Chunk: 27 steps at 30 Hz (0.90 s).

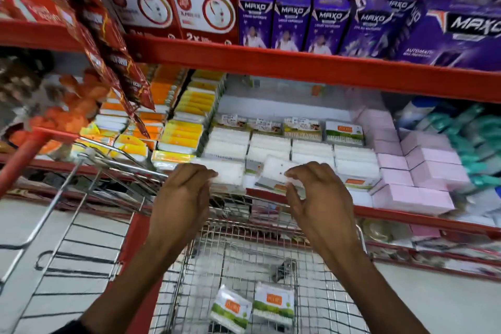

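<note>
Both my hands reach to the front of a shop shelf stacked with white cotton-bud packs (271,149). My left hand (184,192) curls its fingertips on a white pack (230,173) at the shelf's front edge. My right hand (317,192) pinches a tilted white pack (276,173) with an orange and green label between thumb and fingers. Below my arms stands a wire shopping trolley (244,252). Two more packs (233,309) (273,304) of the same kind lie on the trolley's floor.
A red shelf board (298,65) above carries purple Maxo boxes (290,22) and red boxes (206,13). Yellow and orange packs (187,125) sit left of the white ones, pink packs (423,171) to the right. Red sachet strips (119,62) hang at the left. A second wire trolley (81,225) stands left.
</note>
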{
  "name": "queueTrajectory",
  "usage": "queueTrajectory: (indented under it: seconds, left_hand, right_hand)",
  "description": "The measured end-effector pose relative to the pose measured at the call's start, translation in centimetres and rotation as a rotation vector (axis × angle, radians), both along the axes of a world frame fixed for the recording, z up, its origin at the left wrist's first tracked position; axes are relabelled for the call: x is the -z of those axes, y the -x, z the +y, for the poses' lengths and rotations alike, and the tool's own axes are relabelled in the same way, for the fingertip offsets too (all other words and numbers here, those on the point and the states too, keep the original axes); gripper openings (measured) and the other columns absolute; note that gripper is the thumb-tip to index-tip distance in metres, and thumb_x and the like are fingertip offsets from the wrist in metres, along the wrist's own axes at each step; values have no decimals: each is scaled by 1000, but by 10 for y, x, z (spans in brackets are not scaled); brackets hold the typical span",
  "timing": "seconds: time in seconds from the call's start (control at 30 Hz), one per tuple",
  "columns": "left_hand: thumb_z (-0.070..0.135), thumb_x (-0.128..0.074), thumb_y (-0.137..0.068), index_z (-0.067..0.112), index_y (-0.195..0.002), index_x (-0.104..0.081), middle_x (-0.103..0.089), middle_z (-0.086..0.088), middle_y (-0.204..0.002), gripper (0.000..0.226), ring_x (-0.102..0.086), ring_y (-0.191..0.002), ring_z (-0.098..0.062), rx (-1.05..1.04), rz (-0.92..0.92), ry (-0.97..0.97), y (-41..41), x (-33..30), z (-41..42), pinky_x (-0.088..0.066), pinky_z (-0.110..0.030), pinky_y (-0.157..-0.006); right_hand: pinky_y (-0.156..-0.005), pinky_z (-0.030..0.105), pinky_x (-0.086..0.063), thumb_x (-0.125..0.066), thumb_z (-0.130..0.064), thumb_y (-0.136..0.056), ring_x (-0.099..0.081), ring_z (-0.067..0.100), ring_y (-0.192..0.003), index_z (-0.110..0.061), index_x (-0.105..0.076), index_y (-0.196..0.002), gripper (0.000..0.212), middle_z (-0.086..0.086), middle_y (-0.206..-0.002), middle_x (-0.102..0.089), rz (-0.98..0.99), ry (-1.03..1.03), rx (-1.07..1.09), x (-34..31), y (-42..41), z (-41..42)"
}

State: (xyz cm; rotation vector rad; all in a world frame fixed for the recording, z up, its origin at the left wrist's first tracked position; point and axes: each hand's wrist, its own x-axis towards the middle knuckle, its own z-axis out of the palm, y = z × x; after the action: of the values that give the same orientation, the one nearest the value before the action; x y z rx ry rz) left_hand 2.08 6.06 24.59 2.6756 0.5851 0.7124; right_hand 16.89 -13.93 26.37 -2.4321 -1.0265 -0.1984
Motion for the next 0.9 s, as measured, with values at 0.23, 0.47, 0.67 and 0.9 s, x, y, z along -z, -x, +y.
queueTrajectory:
  seconds: [0.23, 0.47, 0.67, 0.9]
  left_hand:
    - [-7, -66, -82, 8, -106, -73, -69, -7, -98, 29, -65, -97, -26, -5, 44, 34, -37, 14, 21, -62, -38, -76]
    - [-6, -60, -85, 8, -109, -72, -69, -8, -104, 30, -64, -104, -29, -27, 146, 85, -52, 38, 31, -62, -45, -79]
    - [-8, -61, -83, 8, -106, -72, -67, -8, -104, 31, -65, -104, -30, -37, 170, 106, -52, 44, 32, -63, -46, -75]
    - [-11, -59, -82, 7, -109, -71, -68, -9, -109, 35, -62, -109, -28, -35, 202, 119, -56, 45, 30, -62, -46, -78]
  right_hand:
    - [-92, 31, -49, -63, -14, -93, -61, 18, -105, -18, -68, -115, 23, -2, -111, -69, 72, 112, -42, 21, -14, 38]
    - [-98, 33, -48, -56, -7, -93, -56, 19, -109, -18, -64, -121, 32, -1, -116, -66, 92, 221, -47, 47, -18, 64]
    - [-97, 32, -48, -57, -3, -91, -56, 19, -109, -18, -65, -121, 34, -1, -117, -67, 87, 257, -37, 60, -22, 71]
    - [-99, 34, -47, -55, -5, -95, -55, 20, -113, -19, -64, -123, 33, -1, -120, -66, 112, 259, -33, 65, -21, 73]
